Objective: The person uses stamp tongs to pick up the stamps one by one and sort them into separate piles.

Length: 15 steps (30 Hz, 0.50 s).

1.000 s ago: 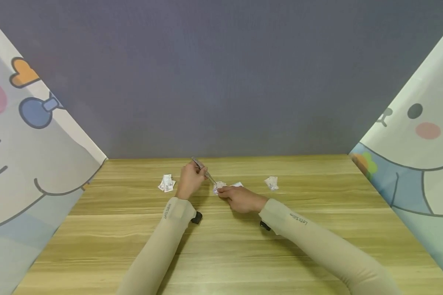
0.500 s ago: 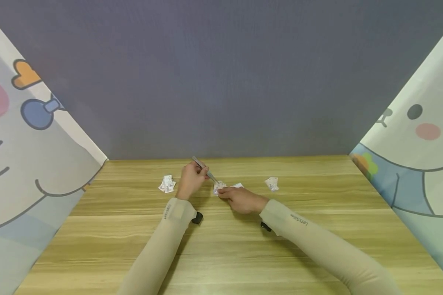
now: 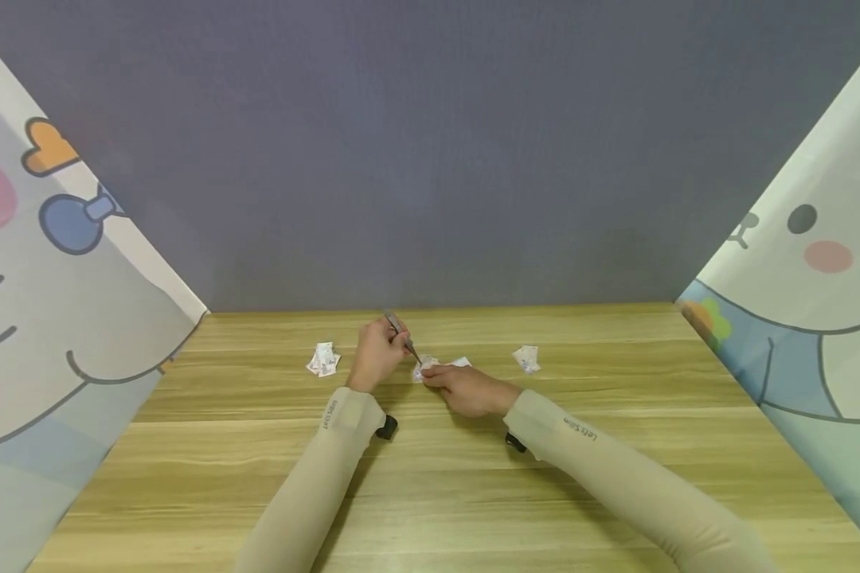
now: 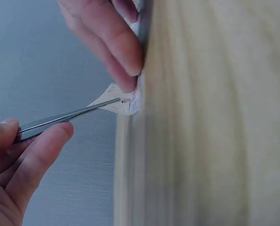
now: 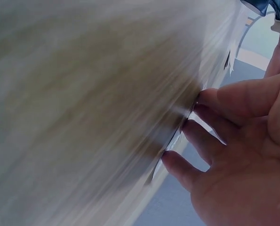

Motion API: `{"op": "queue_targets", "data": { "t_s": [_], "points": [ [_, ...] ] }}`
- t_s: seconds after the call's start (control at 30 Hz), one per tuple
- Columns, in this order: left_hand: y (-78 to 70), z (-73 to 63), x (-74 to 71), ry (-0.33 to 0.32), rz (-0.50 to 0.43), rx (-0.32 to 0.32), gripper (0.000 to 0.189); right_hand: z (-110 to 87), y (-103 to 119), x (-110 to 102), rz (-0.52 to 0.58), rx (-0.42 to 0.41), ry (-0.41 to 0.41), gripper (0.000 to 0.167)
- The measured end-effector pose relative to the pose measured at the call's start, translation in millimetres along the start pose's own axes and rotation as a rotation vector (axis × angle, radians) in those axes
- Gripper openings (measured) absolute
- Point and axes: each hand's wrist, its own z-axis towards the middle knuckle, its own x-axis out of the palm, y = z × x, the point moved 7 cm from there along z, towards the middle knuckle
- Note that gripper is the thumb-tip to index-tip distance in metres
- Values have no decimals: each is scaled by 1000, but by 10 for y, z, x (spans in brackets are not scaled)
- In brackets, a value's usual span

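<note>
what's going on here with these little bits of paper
A person's left hand holds metal tweezers, tips over a stamp-like paper piece on the wooden table. The right hand touches the paper there. Similar pieces lie in a left cluster and a right cluster, with neither hand on them.

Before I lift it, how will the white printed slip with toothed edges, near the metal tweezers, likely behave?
The slip looks paper-thin, so it probably bends easily. Its small size beside the tweezers suggests little weight. The right hand, partly over it, may hinder lifting.
</note>
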Motion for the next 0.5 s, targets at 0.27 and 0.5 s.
{"op": "queue_targets", "data": {
  "t_s": [0.27,0.5],
  "points": [
    [-63,-33,-117,-23,-48,-27,9,-82,-32,-161,73,-10,-106,35],
    [-152,-23,-261,-62,-158,30,12,-197,-96,-300,91,-3,-162,33]
  ]
}}
